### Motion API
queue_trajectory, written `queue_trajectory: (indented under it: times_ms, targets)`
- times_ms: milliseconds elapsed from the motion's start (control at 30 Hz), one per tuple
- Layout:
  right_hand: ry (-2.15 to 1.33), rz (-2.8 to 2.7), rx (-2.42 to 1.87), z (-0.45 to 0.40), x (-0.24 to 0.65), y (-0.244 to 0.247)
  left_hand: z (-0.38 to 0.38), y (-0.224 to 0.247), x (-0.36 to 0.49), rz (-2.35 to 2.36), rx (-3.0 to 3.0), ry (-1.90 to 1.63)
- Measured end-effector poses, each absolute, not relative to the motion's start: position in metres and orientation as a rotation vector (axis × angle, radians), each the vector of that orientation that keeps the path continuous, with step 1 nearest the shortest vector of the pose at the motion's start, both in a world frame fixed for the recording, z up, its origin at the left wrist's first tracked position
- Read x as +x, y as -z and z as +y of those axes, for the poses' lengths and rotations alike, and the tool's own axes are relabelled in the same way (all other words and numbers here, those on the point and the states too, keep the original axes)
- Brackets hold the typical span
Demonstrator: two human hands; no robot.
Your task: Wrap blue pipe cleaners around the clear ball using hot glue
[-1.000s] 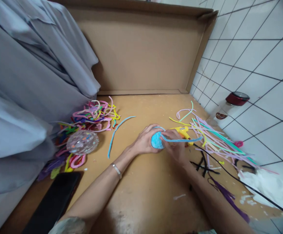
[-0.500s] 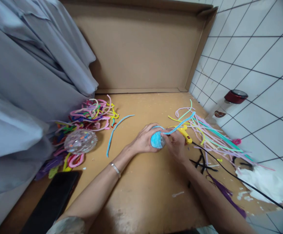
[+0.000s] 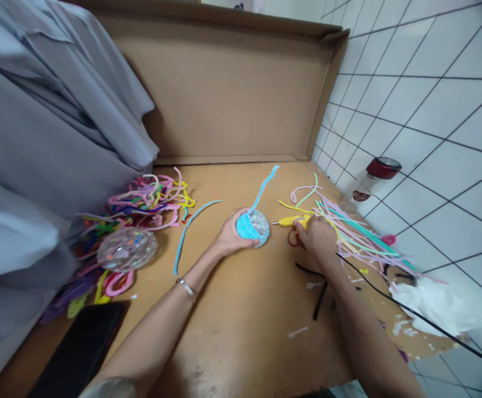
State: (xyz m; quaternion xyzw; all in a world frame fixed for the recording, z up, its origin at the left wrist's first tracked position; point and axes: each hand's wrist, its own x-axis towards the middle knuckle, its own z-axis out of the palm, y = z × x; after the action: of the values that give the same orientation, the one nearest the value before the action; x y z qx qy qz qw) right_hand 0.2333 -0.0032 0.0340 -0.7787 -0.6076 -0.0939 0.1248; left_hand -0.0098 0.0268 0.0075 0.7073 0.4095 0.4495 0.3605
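I watch over a brown table [image 3: 232, 315] backed by a cardboard panel [image 3: 211, 88], with 2 bare hands at the middle. The left hand [image 3: 230, 235] grasps the ball [image 3: 247, 229], which sits near the table's centre, part wrapped in blue coils, part bare and glassy. The right hand [image 3: 319, 237] is closed on the yellow glue gun [image 3: 291, 221], its tip pointing at the ball from just beside it, apart. From the ball, 1 blue strand [image 3: 266, 186] rises free.

To do this well, I would have the ball firm, the thumb clear of the tip, the coils unsquashed and the loose end out of the way.

I cannot see the left fingers behind the ball, nor the gun's trigger under the right hand. A red loop [image 3: 289, 236] below the gun is too covered to identify.
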Motion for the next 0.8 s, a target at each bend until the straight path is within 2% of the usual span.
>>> queue_trajectory:
  times_ms: [133,400,600,800]
  targets:
    - [0.218,-1.826,-2.419,-0.001,0.235,-0.028,0.026,-0.008,-0.011,1.041,1.758,-1.139]
    - [0.171,-1.651,-2.366,0.007,0.242,-0.023,0.029,-0.005,-0.012,1.017,1.764,-1.154]
    - [0.445,-1.589,-1.871,0.001,0.232,-0.035,0.029,-0.005,-0.012,1.024,1.77,-1.156]
    - [0.447,-1.657,-1.576,-0.014,0.215,-0.048,0.028,-0.008,-0.01,1.017,1.76,-1.163]
